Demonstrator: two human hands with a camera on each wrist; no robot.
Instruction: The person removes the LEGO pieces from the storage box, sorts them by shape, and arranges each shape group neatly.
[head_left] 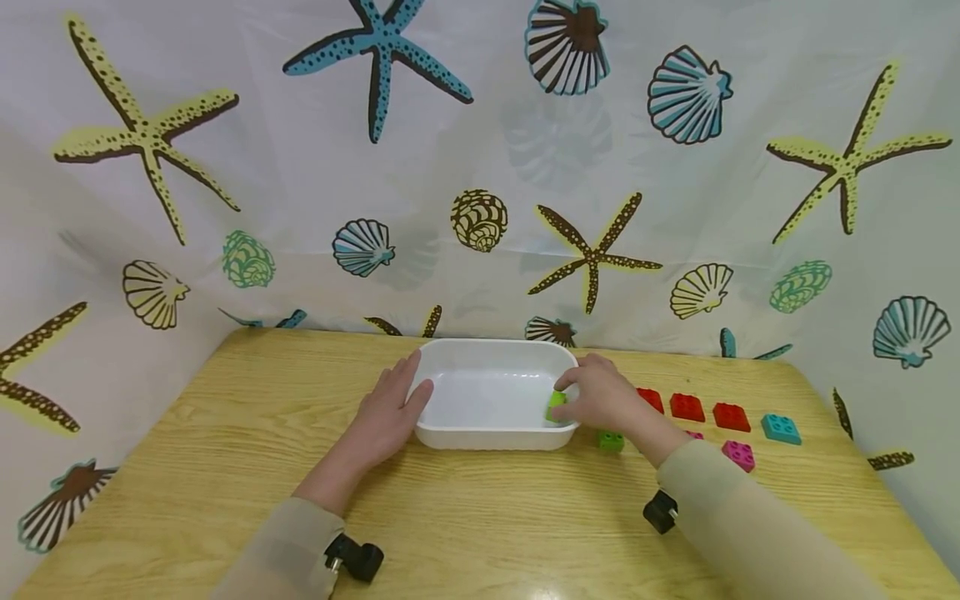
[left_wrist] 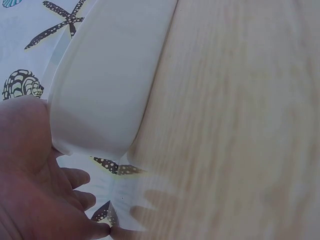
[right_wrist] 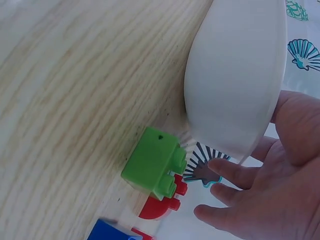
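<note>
A white oblong tub (head_left: pixel 487 438) with rounded corners stands on the table near the cloth backdrop. At its left end my left hand (head_left: pixel 386 408) holds the rim, thumb over the edge and fingers along the outside. My right hand (head_left: pixel 603 396) reaches over the right end, pinching a light green toy brick (head_left: pixel 556 407) inside the tub between thumb and index finger. In the right wrist view the tub wall (right_wrist: pixel 235 75) hides that brick and the thumb tip; the other fingers spread outside. Another green brick (right_wrist: pixel 152 160) lies on the table just outside the tub.
Right of the tub lie red bricks (head_left: pixel 687 407), a turquoise brick (head_left: pixel 782 428) and pink bricks (head_left: pixel 738 455), some partly behind the right forearm. A blue brick (right_wrist: pixel 107 231) shows at the right wrist view's lower edge. Patterned cloth (head_left: pixel 480 158) rises behind the wooden table (head_left: pixel 495 517).
</note>
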